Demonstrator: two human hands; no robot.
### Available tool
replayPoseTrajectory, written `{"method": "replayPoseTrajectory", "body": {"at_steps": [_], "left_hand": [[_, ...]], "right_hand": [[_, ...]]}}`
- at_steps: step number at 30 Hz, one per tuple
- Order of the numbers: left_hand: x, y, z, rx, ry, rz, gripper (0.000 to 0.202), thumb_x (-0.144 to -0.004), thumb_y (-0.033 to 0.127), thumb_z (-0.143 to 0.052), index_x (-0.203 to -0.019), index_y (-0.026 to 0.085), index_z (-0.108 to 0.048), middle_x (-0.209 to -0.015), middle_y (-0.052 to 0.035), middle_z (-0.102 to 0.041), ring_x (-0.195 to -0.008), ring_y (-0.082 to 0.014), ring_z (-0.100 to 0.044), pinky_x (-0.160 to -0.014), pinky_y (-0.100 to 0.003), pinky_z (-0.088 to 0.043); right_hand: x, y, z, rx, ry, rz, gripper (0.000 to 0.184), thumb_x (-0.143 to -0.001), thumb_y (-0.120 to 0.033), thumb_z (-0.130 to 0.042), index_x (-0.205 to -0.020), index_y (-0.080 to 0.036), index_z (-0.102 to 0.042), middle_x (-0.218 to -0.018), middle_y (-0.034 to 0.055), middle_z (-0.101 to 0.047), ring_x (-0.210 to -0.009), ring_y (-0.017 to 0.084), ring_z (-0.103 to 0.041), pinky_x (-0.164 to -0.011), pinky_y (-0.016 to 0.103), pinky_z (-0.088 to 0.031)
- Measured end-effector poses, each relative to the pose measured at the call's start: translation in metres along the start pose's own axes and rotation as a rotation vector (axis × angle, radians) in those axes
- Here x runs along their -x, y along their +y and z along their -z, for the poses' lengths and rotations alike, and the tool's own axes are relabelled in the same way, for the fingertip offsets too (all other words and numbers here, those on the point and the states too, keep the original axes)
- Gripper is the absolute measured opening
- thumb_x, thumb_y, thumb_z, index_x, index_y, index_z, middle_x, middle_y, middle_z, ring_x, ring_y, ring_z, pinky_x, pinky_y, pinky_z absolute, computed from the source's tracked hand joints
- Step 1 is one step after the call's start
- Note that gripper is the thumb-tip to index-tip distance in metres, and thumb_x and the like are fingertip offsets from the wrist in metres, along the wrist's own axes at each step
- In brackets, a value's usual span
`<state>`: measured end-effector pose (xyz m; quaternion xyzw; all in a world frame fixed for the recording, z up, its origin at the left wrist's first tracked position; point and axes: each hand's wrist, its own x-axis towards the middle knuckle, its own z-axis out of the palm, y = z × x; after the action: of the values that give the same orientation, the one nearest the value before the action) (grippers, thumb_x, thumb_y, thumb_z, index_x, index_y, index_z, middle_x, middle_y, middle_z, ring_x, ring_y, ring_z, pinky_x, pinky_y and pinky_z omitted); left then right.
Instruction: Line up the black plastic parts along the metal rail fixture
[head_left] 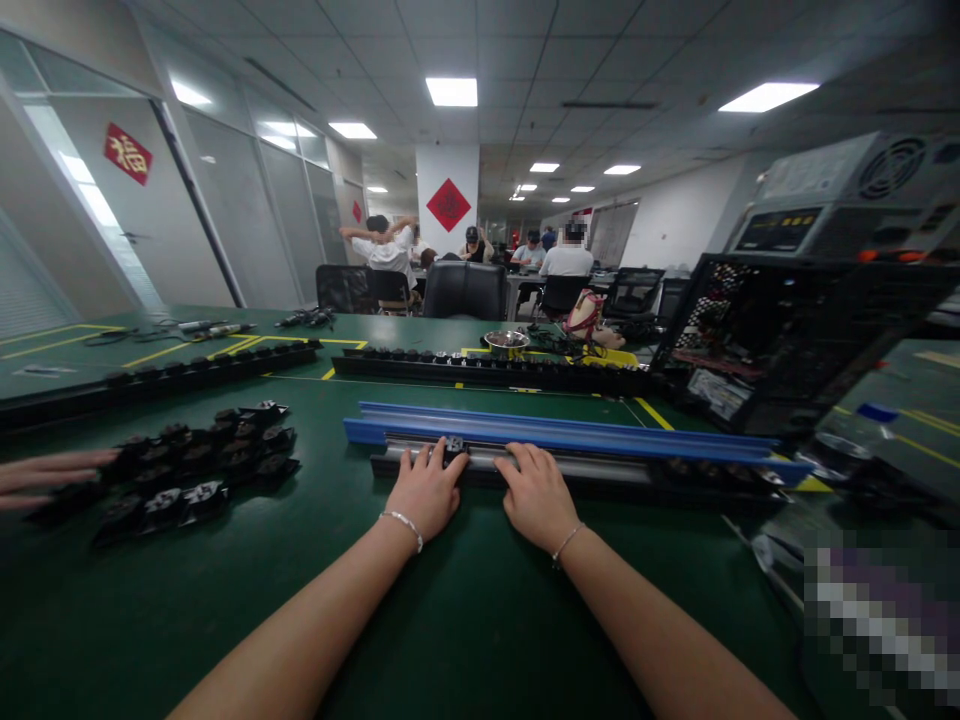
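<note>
A long grey and black strip housing lies across the green table in front of me, beside a blue rail. My left hand rests on the strip's left end, fingers pressing a small black socket module seated in it. My right hand lies just to the right, fingers curled over the strip's near edge. Both wrists wear thin bracelets.
Several loose black socket modules lie at the left, with another person's fingers touching them. Two long black strips lie farther back. An open computer case stands at the right. People sit at desks behind.
</note>
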<state>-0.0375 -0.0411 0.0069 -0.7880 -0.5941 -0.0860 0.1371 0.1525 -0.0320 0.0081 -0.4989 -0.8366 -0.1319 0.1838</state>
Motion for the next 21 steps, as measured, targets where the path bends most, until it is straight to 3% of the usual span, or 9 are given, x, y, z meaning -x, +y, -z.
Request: {"method": "replayPoseTrajectory", "body": {"at_steps": [6, 21], "left_hand": [[0.0005, -0.0007, 0.0002, 0.012, 0.014, 0.018, 0.058, -0.080, 0.035, -0.049, -0.134, 0.039, -0.031, -0.140, -0.0096, -0.038, -0.123, -0.0333, -0.038, -0.096, -0.051, -0.027], [-0.0009, -0.0004, 0.0027, 0.005, 0.024, 0.096, 0.050, -0.080, 0.034, -0.049, -0.129, 0.029, -0.043, -0.134, -0.0143, -0.045, -0.118, -0.0292, -0.045, -0.097, -0.043, -0.030]], "right_hand": [[0.0005, 0.0031, -0.0055, -0.018, -0.019, 0.014, 0.041, -0.076, -0.019, -0.046, -0.115, -0.022, -0.054, -0.136, 0.0084, -0.042, -0.126, 0.025, -0.031, -0.105, 0.043, -0.017], [-0.0003, 0.0040, -0.0034, -0.048, -0.037, 0.009, 0.040, -0.075, -0.018, -0.046, -0.114, -0.022, -0.055, -0.137, 0.0086, -0.041, -0.127, 0.024, -0.031, -0.104, 0.043, -0.019]]}}
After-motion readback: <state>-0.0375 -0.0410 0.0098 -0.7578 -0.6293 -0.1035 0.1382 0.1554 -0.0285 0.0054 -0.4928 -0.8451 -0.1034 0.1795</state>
